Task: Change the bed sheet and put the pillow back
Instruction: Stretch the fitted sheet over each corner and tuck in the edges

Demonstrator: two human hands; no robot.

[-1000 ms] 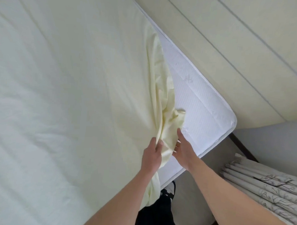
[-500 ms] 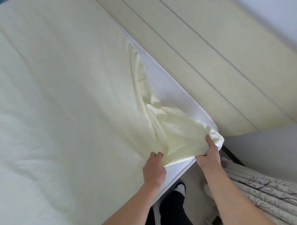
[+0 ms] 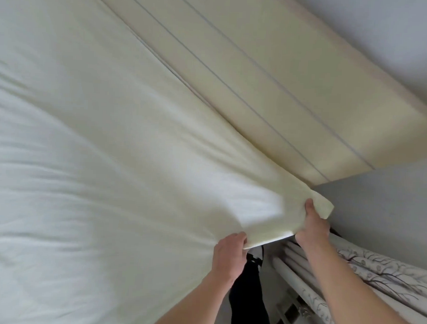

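While the sheet (image 3: 114, 172) lies spread left of both hands, its corner is pinched by the right hand (image 3: 312, 225), nearer the headboard (image 3: 272, 91); the edge is gripped by the left hand (image 3: 229, 254).

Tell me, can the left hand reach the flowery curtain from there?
Probably yes. The left hand has its grip on the sheet, but the curtain hangs close beside it with only the right arm between them.

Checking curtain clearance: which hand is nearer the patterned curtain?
Right. The right hand grips the sheet corner just above the curtain; the left hand holds the sheet edge farther left.
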